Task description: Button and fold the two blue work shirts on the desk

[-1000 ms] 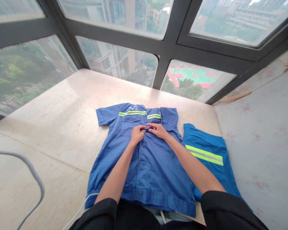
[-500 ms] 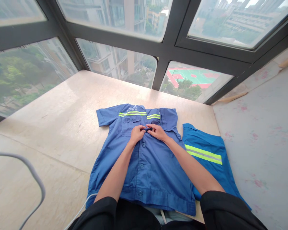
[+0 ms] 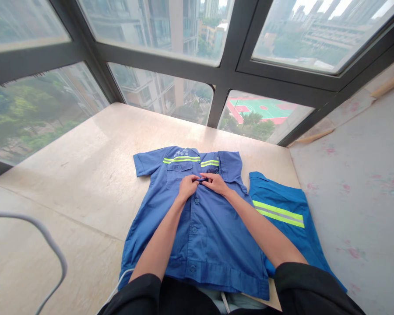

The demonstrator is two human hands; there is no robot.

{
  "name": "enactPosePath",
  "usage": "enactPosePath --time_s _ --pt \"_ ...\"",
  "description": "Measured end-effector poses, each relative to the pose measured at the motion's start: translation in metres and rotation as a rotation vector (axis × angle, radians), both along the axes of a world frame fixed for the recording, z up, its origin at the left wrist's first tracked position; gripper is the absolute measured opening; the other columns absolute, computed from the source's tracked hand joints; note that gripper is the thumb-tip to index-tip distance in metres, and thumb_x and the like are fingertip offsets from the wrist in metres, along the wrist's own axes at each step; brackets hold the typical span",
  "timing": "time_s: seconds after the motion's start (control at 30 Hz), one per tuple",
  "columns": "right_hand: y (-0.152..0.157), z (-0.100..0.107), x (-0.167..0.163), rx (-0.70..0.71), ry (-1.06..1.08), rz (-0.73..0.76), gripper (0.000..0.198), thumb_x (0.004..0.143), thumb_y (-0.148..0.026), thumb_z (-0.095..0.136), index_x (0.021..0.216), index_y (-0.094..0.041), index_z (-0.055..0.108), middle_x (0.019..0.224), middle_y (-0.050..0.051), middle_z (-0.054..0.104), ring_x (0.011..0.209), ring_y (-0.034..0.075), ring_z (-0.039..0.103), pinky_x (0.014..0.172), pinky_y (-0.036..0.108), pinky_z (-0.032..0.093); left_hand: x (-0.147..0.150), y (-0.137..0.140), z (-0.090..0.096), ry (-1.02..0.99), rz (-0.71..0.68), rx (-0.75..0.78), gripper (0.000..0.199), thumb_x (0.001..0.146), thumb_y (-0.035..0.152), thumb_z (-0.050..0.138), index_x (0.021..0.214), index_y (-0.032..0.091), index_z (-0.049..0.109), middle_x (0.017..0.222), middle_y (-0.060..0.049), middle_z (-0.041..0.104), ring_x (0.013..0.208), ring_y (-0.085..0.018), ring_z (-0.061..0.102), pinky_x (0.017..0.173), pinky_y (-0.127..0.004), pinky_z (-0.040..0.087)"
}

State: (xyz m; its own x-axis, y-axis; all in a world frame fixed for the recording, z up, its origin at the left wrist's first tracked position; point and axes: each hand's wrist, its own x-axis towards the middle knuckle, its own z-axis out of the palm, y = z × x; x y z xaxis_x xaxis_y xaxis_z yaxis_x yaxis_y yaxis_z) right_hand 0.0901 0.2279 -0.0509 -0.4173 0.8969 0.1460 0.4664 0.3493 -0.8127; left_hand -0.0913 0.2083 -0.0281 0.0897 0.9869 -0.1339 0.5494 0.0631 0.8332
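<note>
A blue short-sleeved work shirt (image 3: pixel 226 236) lies front up before me, with yellow-green reflective stripes across the chest and a button placket down the middle. At chest height, my left hand (image 3: pixel 188 186) pinches one edge of the placket. Close beside it, my right hand (image 3: pixel 215 183) pinches the opposite edge, so the cloth is lifted and folded between my fingertips. The button there is hidden by my fingers. Lower down, several buttons sit in the placket, one of them a round button (image 3: pixel 194 229). The shirt's sleeve at upper right is folded inward.
Brighter blue folded work trousers or a similar garment (image 3: pixel 282 236), with a reflective band, lie to the right by the papered wall (image 3: pixel 357 210). A grey cable (image 3: pixel 57 249) curves at the left over the pale sill (image 3: pixel 85 175). Framed windows stand behind.
My view has tilted slightly, so everything sits a little lower in the picture. Both hands stay at the same spot on the placket, with only small finger movement.
</note>
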Motion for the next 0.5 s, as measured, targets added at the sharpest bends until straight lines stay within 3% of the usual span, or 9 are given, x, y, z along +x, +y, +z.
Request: enactPosePath --time_s 0.4,0.5 --pt "-0.003 0.001 -0.01 0.033 -0.014 -0.103 0.035 0.079 -0.016 0.058 0.113 -0.016 0.069 0.089 0.004 0.072 0.062 0.012 0.055 0.068 0.025 0.045 -0.002 0.002 -0.006 -0.065 0.015 -0.009 0.028 0.072 0.01 0.059 0.093 0.019 0.076 0.091 -0.006 0.076 0.086 -0.021 0.069 0.082 -0.031 0.05" --pt "-0.007 0.001 -0.012 0.057 -0.007 -0.143 0.036 0.08 -0.016 0.057 0.114 -0.018 0.067 0.094 0.004 0.071 0.058 0.012 0.052 0.069 0.026 0.046 -0.004 0.002 -0.006 -0.122 0.011 -0.01 0.026 0.072 0.014 0.058 0.091 0.018 0.076 0.086 -0.005 0.076 0.082 -0.02 0.069 0.076 -0.028 0.05"
